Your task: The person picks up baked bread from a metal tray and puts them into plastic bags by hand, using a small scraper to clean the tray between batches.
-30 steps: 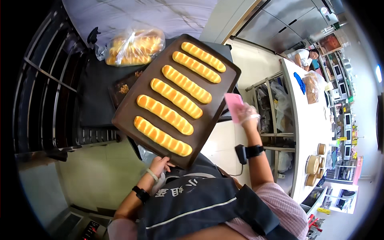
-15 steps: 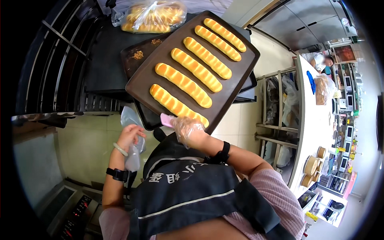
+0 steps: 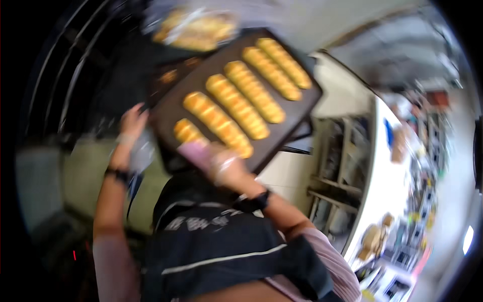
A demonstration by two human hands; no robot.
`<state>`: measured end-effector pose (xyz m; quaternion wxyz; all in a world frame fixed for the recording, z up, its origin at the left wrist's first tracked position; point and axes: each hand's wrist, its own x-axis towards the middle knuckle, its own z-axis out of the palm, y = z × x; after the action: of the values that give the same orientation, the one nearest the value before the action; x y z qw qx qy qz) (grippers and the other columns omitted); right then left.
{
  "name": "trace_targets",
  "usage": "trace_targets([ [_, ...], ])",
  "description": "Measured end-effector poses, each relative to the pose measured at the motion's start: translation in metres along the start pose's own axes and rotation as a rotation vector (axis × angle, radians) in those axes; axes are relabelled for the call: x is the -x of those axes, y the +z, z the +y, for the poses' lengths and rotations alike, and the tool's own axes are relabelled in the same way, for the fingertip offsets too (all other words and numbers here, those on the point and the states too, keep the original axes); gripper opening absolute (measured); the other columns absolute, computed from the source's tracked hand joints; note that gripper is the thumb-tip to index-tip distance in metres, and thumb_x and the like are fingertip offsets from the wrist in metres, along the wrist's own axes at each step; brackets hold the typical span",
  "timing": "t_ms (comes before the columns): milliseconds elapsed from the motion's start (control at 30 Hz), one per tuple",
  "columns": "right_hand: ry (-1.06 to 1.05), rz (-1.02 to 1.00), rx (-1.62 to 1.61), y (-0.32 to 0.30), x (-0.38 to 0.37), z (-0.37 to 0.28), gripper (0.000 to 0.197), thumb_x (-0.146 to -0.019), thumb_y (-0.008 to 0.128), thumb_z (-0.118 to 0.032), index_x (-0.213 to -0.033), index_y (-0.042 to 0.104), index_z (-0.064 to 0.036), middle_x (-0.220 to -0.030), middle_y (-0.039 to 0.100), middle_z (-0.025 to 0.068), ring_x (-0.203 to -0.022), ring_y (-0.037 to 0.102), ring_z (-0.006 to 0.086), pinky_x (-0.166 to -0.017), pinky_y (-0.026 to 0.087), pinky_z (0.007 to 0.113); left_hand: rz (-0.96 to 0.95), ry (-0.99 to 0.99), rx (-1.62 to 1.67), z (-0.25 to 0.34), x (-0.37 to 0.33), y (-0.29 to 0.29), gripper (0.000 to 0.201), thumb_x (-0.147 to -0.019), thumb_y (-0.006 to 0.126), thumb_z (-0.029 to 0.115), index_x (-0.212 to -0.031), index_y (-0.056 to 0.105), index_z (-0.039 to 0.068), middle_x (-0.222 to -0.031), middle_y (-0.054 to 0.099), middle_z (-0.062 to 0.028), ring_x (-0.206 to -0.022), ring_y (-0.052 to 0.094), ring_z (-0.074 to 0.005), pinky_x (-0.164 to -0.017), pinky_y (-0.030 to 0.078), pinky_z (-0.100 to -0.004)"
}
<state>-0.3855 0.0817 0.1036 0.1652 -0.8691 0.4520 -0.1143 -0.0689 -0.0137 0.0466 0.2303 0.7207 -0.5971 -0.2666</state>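
Note:
Motion blurs the picture. My right hand, in a clear plastic glove, is closed around a flat pink tool whose exact kind I cannot make out. The tool lies over part of the nearest long bread roll, hiding its lower end. Several more golden, striped bread rolls lie in a slanted row on the dark baking tray. Left of the tray, my bare left hand is raised, with a clear plastic bag hanging from it; its fingers are smeared.
A bag of bread sits behind the tray. Another dark tray with crumbs shows beneath it. Dark metal racks stand at left. At right are a long white counter and a shelf unit; a person is beyond.
The pink tool has moved left and onto the nearest roll with my right hand. My left hand and the plastic bag have swung up and left. The whole view has shifted.

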Motion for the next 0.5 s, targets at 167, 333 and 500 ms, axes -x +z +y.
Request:
trace_targets([
  [167, 0.204, 0.070, -0.001, -0.052, -0.025, 0.019, 0.015, -0.077, 0.051, -0.010, -0.088, 0.059, -0.0066, -0.071, 0.060, 0.0103, -0.063, 0.060, 0.0253, -0.053, 0.048, 0.034, -0.131, 0.156, -0.274, 0.002, -0.031, 0.030, 0.044, -0.091, 0.030, 0.034, -0.087, 0.059, 0.001, -0.092, 0.060, -0.0188, -0.091, 0.053, -0.0364, -0.082, 0.040, -0.0449],
  [333, 0.149, 0.007, 0.226, -0.007, -0.029, -0.013, 0.026, -0.077, 0.051, -0.016, -0.102, 0.056, -0.0095, -0.078, 0.059, 0.0071, -0.071, 0.058, 0.0241, -0.059, 0.048, 0.036, -0.110, -0.005, -0.371, -0.001, -0.022, 0.046, 0.049, -0.092, 0.021, 0.042, -0.092, 0.055, 0.006, -0.093, 0.058, -0.0216, -0.088, 0.054, -0.0396, -0.078, 0.042, -0.0477],
  [500, 0.382, -0.352, 0.232, 0.027, -0.079, -0.017, 0.032, -0.079, 0.048, -0.018, -0.110, 0.051, -0.0092, -0.106, 0.051, 0.0127, -0.101, 0.048, 0.0265, -0.080, 0.045, 0.038, -0.126, -0.040, -0.204, 0.002, -0.022, 0.047, 0.047, -0.091, 0.026, 0.045, -0.092, 0.054, 0.008, -0.094, 0.060, -0.0184, -0.089, 0.054, -0.0400, -0.076, 0.042, -0.0481],
])
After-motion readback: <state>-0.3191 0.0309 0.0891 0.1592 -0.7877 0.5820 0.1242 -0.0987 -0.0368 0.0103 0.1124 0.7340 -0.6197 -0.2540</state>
